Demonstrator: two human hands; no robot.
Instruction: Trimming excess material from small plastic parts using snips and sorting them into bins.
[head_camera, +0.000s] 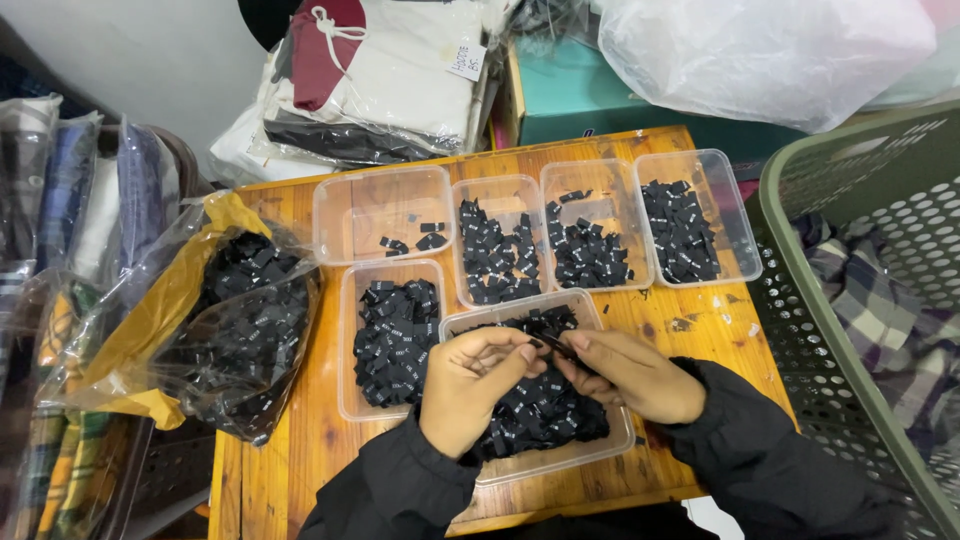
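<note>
My left hand (470, 385) and my right hand (630, 375) meet over a clear plastic tub (600, 458) full of small black fabric labels. Both hands pinch one black label (553, 346) between their fingertips. Black sleeves cover both wrists. The tub sits at the near edge of a wooden table (290, 440).
Several more clear tubs hold black labels: one to the left (348, 340) and a row behind (335, 215). A clear bag of labels (245, 330) lies at left. A green plastic basket (800, 300) with plaid cloth stands at right. Folded garments are stacked behind.
</note>
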